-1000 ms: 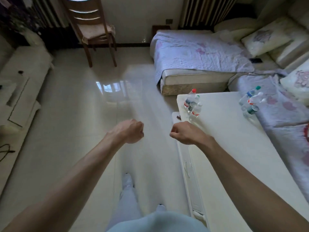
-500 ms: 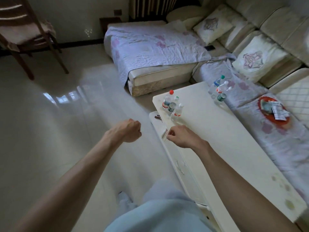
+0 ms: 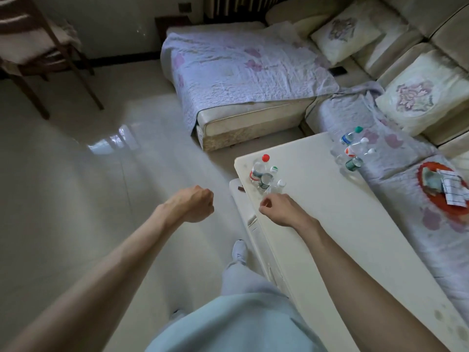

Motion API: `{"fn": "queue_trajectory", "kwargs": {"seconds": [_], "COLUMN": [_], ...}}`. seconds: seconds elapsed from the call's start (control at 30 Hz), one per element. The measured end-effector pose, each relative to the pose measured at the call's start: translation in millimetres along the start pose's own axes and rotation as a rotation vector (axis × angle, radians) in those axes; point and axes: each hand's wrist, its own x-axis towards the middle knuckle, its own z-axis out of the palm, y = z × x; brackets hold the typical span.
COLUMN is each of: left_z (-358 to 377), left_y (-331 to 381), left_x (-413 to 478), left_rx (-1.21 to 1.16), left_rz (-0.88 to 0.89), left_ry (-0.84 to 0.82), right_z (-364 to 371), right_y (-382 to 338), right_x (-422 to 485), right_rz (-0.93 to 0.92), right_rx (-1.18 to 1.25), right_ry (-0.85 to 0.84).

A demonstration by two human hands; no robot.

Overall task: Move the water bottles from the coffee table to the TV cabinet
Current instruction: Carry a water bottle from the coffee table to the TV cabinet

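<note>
The forearms (image 3: 114,265) are bare from the left grip (image 3: 195,204) and the right grip (image 3: 279,209) back to the frame edge. Below the grips, a pale blue-grey garment (image 3: 228,326) covers the body, and a trouser leg (image 3: 238,278) of similar colour extends from it. A white shoe (image 3: 239,250) shows at the end of that leg, below and between the two grips.

Glossy pale floor (image 3: 76,199), quilted sofa (image 3: 241,72), wooden chair (image 3: 38,47)
</note>
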Motion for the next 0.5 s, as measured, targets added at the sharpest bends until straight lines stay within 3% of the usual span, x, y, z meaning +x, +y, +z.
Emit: {"fn": "queue_trajectory", "kwargs": {"seconds": [0.27,0.5], "left_z": [-51,-33], "left_y": [44,103], "left_x": [113,187], "left_rx": [0.012,-0.013], "left_rz": [-0.048,0.089], "left_ry": [-0.035,-0.16], "right_z": [-42,-45], "right_y": [87,125], "right_x": [101,150], "right_rz": [0.135,0.293], "right_rx": [0.16,0.407], "right_ry": [0.018,0.039]}}
